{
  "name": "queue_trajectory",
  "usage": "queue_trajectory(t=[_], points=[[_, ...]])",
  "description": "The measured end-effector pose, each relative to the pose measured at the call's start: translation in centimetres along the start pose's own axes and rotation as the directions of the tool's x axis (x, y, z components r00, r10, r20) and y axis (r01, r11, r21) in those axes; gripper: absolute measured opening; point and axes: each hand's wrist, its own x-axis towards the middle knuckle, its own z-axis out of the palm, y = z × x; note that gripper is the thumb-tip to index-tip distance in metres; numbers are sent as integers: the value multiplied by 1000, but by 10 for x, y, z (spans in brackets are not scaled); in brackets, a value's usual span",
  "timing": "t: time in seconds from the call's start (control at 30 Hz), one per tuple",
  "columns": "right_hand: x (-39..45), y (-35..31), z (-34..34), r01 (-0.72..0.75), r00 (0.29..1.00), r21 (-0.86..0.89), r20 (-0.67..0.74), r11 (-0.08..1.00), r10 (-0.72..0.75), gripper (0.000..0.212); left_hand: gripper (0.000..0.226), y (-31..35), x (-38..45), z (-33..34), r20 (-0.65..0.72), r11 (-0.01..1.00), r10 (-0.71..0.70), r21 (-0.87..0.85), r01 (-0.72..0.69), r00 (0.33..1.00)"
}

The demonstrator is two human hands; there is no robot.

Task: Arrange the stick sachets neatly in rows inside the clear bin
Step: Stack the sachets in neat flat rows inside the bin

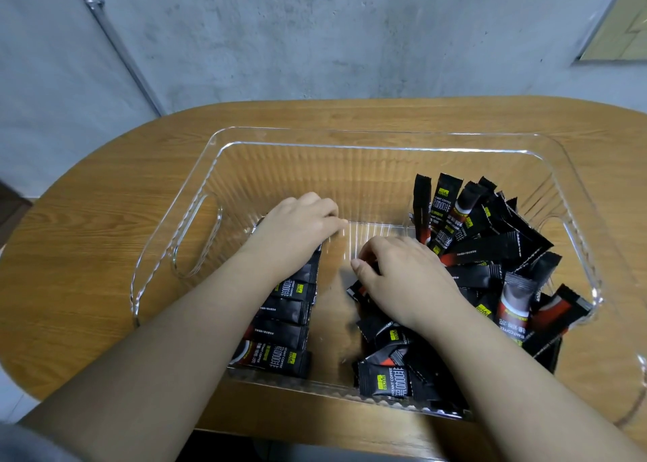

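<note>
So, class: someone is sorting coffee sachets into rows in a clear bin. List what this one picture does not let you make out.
Head view only:
- Far end of the neat row: covered by the left hand and forearm.
- What the right hand grips: its curled fingers hide it.
- Sachets low in the loose pile: buried under others.
- The bin, near right corner: behind the right arm.
- Small print on sachets: too small.
</note>
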Motion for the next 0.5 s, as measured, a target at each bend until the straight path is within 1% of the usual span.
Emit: queue_trajectory(t=[0.07, 0.1, 0.23, 0.33, 0.4, 0.43, 0.5], points=[[0, 0, 0, 3, 1000, 3, -3, 1000, -3, 35, 57, -2, -1, 4, 7, 998, -3, 56, 2, 1000], [0, 0, 0, 4, 1000, 5, -4, 1000, -4, 35, 55, -2, -2, 5, 18, 997, -18, 70, 17, 1000], [0, 0, 0, 2, 1000, 6, -4, 1000, -2, 35, 33, -3, -4, -2, -24, 993, -14, 117, 17, 1000], [0, 0, 0, 3, 1000, 7, 0, 1000, -3, 35, 26, -5, -4, -3, -39, 990, -39, 135, 44, 999], [0, 0, -1, 4, 1000, 9, 5, 1000, -4, 34, 31, -4, -5, -7, -31, 991, -69, 109, 72, 997], [0, -1, -1, 3, 1000, 9, 8, 1000, -3, 34, 39, -3, -5, -9, -7, 992, -90, 86, 90, 996], [0, -1, -1, 0, 1000, 8, 11, 1000, 0, 34, 56, -4, -5, -13, 102, 989, -145, 24, 143, 984]])
